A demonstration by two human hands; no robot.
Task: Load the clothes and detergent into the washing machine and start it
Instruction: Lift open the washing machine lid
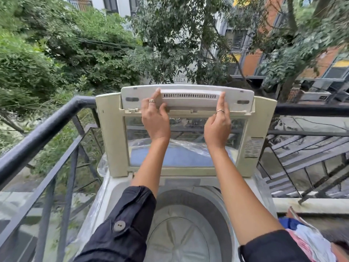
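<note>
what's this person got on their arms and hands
The left sleeve and right sleeve are dark navy, pushed up near the elbows; the left has a round grey button. The left hand wears an ornate gold-toned ring, the right hand a plain thin band.
</note>
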